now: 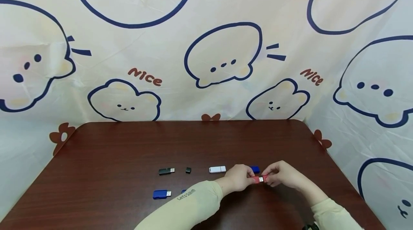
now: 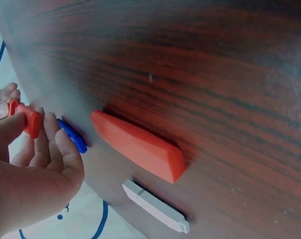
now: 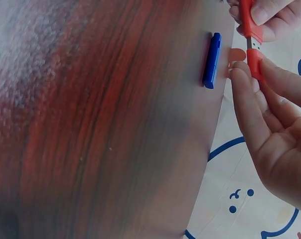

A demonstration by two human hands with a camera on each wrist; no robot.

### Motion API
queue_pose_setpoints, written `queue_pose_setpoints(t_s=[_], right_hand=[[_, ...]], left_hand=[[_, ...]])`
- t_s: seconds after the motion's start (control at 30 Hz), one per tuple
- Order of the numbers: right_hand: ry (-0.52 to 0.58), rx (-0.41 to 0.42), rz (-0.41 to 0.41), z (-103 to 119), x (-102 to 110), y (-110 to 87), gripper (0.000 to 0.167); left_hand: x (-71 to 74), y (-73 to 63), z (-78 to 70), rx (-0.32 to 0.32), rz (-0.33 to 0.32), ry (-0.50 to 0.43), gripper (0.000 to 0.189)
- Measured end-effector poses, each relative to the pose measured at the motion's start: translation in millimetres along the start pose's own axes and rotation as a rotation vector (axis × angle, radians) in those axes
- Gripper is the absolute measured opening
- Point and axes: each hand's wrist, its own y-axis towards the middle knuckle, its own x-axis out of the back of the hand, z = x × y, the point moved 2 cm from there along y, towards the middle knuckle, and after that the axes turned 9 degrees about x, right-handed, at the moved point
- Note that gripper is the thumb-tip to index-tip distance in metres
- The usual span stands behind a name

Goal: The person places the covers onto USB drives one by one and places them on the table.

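Note:
My left hand (image 1: 238, 177) pinches the body of a red USB stick (image 3: 247, 22) between thumb and fingers. From its end sticks the metal plug (image 3: 254, 44). The red cap (image 3: 255, 63) is pinched by my right hand (image 1: 284, 174), in line with the plug. In the right wrist view, bare metal shows between body and cap; whether the plug's tip is inside the cap I cannot tell. Behind the hands lies a blue USB stick (image 1: 255, 169), partly covered in the head view. Left of my left hand is a white USB stick (image 1: 217, 169).
Another red stick-like piece (image 2: 140, 145) lies near the white one, hidden by my arm in the head view. Farther left are a black USB stick (image 1: 166, 171), its plug bare, a small black cap (image 1: 188, 170), and a blue uncapped USB stick (image 1: 162, 194). My sleeve partly hides a blue piece (image 1: 183, 191).

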Motion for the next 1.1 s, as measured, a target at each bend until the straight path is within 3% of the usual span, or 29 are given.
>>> queue_pose_setpoints(t_s=[0.63,1.1], right_hand=[[0.003,-0.004,-0.001,0.1,0.2,-0.1,0.024],[-0.081,0.008,-0.01,-0.9,-2.1,2.4,0.026]], left_hand=[[-2.4,2.4,-0.8,0.013,-0.001,0.009,0.013],[-2.8,4.1,1.2,0.014,0.005,-0.003,0.011]])
